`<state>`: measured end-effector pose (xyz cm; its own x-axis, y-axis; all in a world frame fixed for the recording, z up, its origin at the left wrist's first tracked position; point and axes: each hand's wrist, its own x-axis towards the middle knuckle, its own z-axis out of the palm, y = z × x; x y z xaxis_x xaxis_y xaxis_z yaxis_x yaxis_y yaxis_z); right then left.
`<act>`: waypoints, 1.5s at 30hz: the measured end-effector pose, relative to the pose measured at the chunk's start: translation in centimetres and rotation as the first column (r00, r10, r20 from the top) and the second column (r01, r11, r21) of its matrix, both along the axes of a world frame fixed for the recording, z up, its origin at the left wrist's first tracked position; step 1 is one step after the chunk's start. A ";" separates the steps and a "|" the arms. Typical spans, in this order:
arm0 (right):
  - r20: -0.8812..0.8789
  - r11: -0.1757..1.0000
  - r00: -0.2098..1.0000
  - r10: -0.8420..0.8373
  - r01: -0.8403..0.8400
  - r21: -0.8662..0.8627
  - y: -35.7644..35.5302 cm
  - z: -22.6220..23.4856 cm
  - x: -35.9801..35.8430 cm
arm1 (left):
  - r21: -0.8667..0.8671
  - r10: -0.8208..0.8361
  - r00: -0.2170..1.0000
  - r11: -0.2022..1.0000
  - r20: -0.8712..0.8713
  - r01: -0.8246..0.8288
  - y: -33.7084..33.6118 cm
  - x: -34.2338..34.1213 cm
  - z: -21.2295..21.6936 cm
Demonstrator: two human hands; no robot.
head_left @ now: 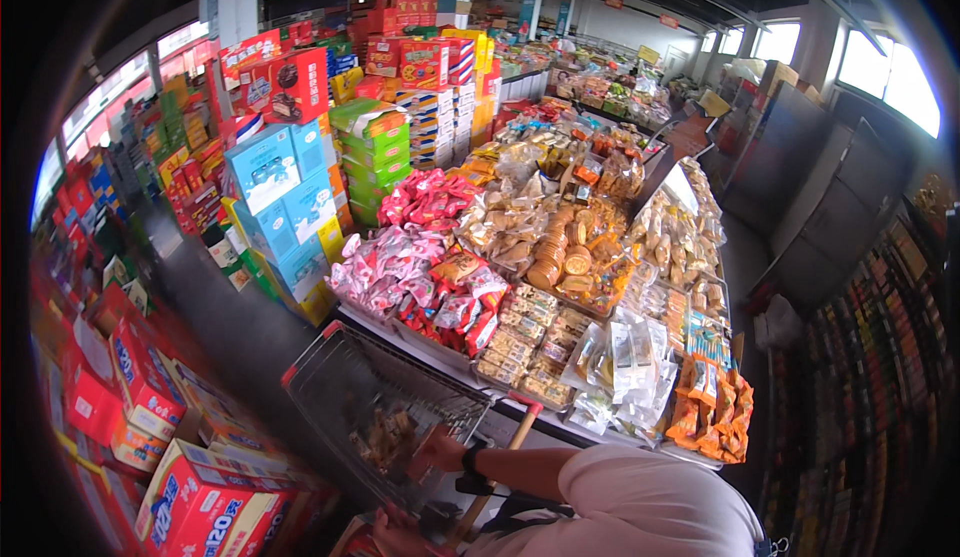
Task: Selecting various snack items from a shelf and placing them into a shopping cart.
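Closest to us: pale short sleeve (650, 502), right of both hands, its forearm running left across the lower part of the view. Next by size, a long display surface (400, 345) beyond the right hand (437, 454), loaded with packaged snacks and stretching away. Shopping cart (330, 377), dark wire basket, sits alongside it; we see the right hand at the basket's near side. Blue cartons (290, 207) are stacked well beyond that hand, off to its left, with green cartons (375, 147) farther on. Red-and-cream carton (210, 502) is left of the left hand (398, 535).

Goods on the surface: pink packets (400, 267) straight beyond the right hand, bagged round biscuits (550, 257) beyond and right, orange packets (712, 407) well right, clear packets (635, 357) between those and the hand. Cart handle (507, 454) slants under the right forearm.

Small stuff: blurred packets (385, 437) inside the cart, just left of the right hand. We cannot tell if that hand's fingers are apart, together or clamped on something. Left hand, low by the frame's edge, is blurred too; same call. Last, dark wristband (472, 459), directly behind the right hand.
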<state>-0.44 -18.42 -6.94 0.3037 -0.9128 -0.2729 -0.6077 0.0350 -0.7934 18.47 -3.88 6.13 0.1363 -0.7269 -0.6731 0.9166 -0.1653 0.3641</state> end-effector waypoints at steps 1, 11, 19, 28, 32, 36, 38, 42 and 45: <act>-0.002 1.000 1.000 -0.013 0.013 -0.002 0.8 0.9 0.0 | -0.002 -0.013 1.000 1.000 -0.002 0.013 0.3 0.5 -0.4; 0.242 0.993 0.970 -0.027 0.054 -0.106 9.7 12.6 -9.7 | -0.060 -0.193 0.976 0.978 0.102 0.200 -0.9 -3.9 -1.4; 0.277 0.954 0.953 0.125 -0.039 -0.296 22.8 17.3 -27.5 | 0.001 -0.479 0.836 0.868 0.269 0.497 3.5 -19.8 -0.7; 0.539 0.681 0.800 -0.264 0.551 -0.482 42.7 22.8 -52.3 | 0.083 -0.946 -0.011 0.016 0.324 0.996 15.6 -50.5 3.8; 0.676 0.614 0.613 -0.409 0.733 -0.294 48.6 22.1 -57.6 | 0.166 -0.950 -0.164 -0.123 0.265 0.978 18.1 -55.8 2.4; 0.722 0.481 0.471 -0.506 0.850 -0.217 52.4 21.4 -60.0 | 0.177 -0.931 -0.235 -0.190 0.281 0.966 19.2 -58.3 1.4; 0.708 0.414 0.444 -0.549 0.880 -0.231 53.7 20.7 -60.7 | 0.170 -0.940 -0.241 -0.203 0.243 0.964 20.1 -60.0 2.2; 0.776 0.357 0.275 -0.568 0.932 -0.069 55.9 19.7 -61.7 | 0.175 -0.892 -0.316 -0.272 0.324 0.946 22.4 -62.6 4.0; 0.807 0.360 0.226 -0.546 0.933 -0.018 56.4 19.4 -62.9 | 0.143 -0.908 -0.248 -0.211 0.337 0.967 23.3 -63.2 4.5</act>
<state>-63.36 37.98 12.45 -0.7064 -0.7007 0.1003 0.1181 -0.2564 -0.9593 -44.73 19.45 10.67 -0.6969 -0.2141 -0.6845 -0.4084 -0.6660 0.6242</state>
